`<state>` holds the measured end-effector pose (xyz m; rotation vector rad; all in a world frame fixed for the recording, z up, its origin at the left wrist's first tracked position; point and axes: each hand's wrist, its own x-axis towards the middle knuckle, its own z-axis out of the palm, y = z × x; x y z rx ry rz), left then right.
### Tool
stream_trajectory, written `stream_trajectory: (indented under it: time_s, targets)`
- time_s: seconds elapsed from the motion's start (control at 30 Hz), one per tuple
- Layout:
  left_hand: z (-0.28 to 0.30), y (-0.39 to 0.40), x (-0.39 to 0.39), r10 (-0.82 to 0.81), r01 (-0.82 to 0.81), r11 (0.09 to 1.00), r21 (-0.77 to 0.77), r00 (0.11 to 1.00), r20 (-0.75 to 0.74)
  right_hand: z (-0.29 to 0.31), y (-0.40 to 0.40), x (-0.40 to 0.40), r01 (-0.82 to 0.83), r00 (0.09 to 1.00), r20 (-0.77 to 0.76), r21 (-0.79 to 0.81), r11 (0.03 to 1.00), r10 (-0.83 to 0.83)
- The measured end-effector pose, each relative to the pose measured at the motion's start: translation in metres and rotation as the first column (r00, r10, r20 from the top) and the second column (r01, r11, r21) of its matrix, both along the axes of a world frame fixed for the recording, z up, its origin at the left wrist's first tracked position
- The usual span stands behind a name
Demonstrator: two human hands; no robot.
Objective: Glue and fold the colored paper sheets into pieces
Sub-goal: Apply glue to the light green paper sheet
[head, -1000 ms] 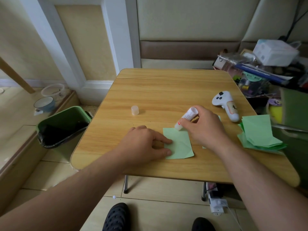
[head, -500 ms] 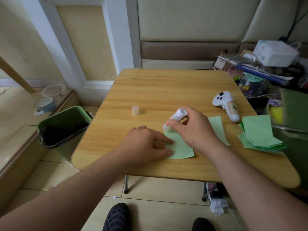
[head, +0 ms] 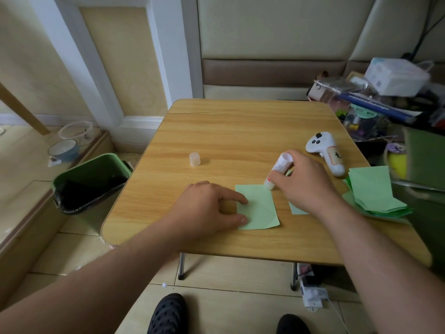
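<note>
Near the front edge of the wooden table point(head: 240, 131), the left hand point(head: 207, 208) pressed straight fingers on the light green paper sheet point(head: 261, 207). The right hand point(head: 303, 182) gripped the uncapped glue stick point(head: 278, 171), its tip touching the sheet's far right corner. The glue cap point(head: 194, 159) stood mid-table, and a stack of green sheets point(head: 373, 189) lay at the right edge.

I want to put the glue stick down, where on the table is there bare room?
Bare wood lies behind the cap up to the far table edge, and left of the left hand. The right side is crowded: controller, paper stack.
</note>
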<state>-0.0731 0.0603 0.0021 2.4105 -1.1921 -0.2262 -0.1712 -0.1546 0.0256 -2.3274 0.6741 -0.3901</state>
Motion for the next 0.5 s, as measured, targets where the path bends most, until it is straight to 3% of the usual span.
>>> stream_trajectory:
  time_s: [0.2,0.5]
  targets:
    - [-0.002,0.002,-0.001,0.166,-0.174,0.979,0.106,0.982,0.086,0.001,0.014,0.006,-0.003,0.994,0.11,0.055,0.998,-0.003]
    - [-0.007,0.002,0.0,0.249,-0.262,0.953,0.151,0.964,0.097,-0.007,0.036,0.014,-0.072,0.996,0.048,0.073,0.995,0.069]
